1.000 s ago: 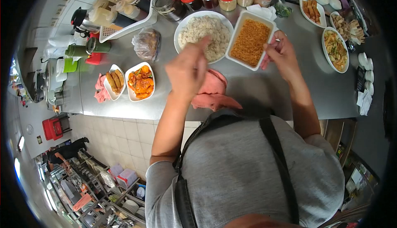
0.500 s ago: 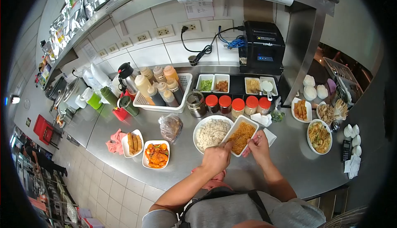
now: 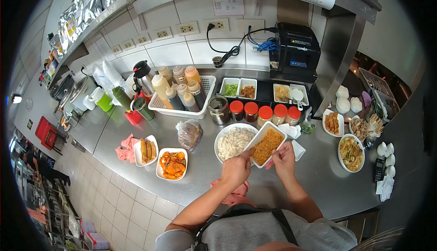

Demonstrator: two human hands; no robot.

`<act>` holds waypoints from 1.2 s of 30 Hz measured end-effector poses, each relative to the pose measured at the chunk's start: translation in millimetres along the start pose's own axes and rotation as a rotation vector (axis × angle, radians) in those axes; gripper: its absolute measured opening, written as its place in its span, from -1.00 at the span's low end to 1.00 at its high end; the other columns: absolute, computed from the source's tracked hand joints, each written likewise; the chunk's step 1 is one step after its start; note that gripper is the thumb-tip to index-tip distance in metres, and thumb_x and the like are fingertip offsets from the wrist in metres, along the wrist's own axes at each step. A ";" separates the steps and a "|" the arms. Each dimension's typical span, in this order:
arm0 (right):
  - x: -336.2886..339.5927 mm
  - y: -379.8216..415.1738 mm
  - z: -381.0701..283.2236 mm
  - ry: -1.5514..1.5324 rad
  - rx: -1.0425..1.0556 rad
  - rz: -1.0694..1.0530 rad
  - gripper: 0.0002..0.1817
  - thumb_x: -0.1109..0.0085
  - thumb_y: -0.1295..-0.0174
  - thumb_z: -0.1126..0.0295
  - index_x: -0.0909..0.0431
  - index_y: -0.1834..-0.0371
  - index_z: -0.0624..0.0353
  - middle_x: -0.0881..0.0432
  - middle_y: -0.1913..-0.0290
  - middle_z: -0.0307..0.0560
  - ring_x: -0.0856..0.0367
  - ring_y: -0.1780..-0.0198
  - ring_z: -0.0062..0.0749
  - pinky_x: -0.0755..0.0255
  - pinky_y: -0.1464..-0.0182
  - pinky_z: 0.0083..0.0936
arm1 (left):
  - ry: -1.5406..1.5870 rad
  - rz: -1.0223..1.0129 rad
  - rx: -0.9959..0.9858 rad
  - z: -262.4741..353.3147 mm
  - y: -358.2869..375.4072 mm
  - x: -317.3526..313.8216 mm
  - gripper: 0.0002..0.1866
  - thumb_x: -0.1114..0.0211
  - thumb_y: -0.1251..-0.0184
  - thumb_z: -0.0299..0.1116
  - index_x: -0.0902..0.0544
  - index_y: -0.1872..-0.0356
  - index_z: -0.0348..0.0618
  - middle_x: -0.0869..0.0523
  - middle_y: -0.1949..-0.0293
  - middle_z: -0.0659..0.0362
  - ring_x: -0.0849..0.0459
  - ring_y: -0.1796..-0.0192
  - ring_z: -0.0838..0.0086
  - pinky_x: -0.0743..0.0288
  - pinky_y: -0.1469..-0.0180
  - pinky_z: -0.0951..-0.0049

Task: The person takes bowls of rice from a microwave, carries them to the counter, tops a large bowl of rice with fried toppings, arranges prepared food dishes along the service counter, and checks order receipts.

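A white rectangular dish (image 3: 258, 161) full of orange-brown, crumbly-looking food (image 3: 267, 146) is tilted between my hands. My left hand (image 3: 236, 171) is closed on its near-left corner. At the right rim, my right hand (image 3: 284, 161) has its fingers closed against the dish; a bit of pink shows beneath them, and I cannot make out whether it is cloth. Just left of the dish stands a round white bowl of rice (image 3: 235, 142), partly overlapped by it. A crumpled pink cloth (image 3: 237, 195) lies below my left wrist.
Left are a bagged brown item (image 3: 189, 135), a dish of orange-sauced food (image 3: 172, 164) and rolls (image 3: 146, 152). Red-lidded jars (image 3: 265, 113) line the back, near a bottle basket (image 3: 207, 91) and a black printer (image 3: 295, 53). A noodle bowl (image 3: 351, 153) stands right.
The view has shifted slightly. My left hand has moved a little lower and left along the dish, showing more of the food. Both hands stay at the dish.
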State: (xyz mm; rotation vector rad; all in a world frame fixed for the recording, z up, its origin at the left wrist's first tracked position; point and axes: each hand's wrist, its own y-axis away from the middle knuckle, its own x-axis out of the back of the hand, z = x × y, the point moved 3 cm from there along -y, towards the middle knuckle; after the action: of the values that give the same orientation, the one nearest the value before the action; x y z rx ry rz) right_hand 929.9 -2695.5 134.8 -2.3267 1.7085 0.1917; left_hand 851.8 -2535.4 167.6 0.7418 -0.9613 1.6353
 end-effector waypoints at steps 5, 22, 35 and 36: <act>-3.7 1.4 5.8 0.041 0.019 -0.025 -0.76 0.06 -0.32 0.69 -0.09 0.21 0.17 -0.52 0.50 0.01 -0.61 0.65 -0.35 -0.52 0.69 -0.49 | 0.426 -0.023 0.173 -12.0 1.4 -17.7 -0.76 -0.16 -0.34 -0.41 -0.69 0.05 -0.17 -0.74 0.35 -0.09 -0.75 0.29 0.10 -0.58 0.19 0.18; -4.4 -3.0 1.6 -0.066 -0.068 -0.007 -0.81 0.10 -0.38 0.60 -0.08 0.22 0.17 -0.52 0.53 0.04 -0.63 0.63 -0.30 -0.57 0.65 -0.47 | 1.178 -0.130 0.405 -28.9 -13.7 -18.2 -0.74 -0.08 -0.43 -0.51 -0.65 -0.01 -0.35 -0.46 0.52 0.44 -0.27 0.56 0.80 -0.12 0.51 0.72; 1.1 -9.9 14.2 -0.076 -0.084 0.050 -0.84 0.00 -0.38 0.53 -0.19 0.21 0.15 -0.50 0.56 -0.08 -0.56 0.65 -0.36 -0.53 0.65 -0.46 | 1.144 -0.049 0.481 -29.2 -19.1 13.3 -0.73 -0.07 -0.46 -0.43 -0.64 -0.03 -0.32 -0.39 0.61 0.47 -0.19 0.65 0.78 0.06 0.61 0.66; 4.3 -9.2 13.8 -0.062 -0.097 0.062 -0.84 0.00 -0.38 0.53 -0.19 0.21 0.15 -0.50 0.56 -0.08 -0.56 0.65 -0.35 -0.52 0.65 -0.46 | 1.131 -0.035 0.477 -31.1 -20.1 16.8 -0.73 -0.07 -0.45 -0.43 -0.64 -0.02 -0.32 -0.38 0.61 0.47 -0.18 0.65 0.78 0.07 0.62 0.66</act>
State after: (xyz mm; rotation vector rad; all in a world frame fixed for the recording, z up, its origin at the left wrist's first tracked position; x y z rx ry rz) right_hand 940.6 -2693.0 121.6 -2.3100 1.7800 0.3621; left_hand 866.8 -2497.8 171.3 0.0347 0.2525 1.8776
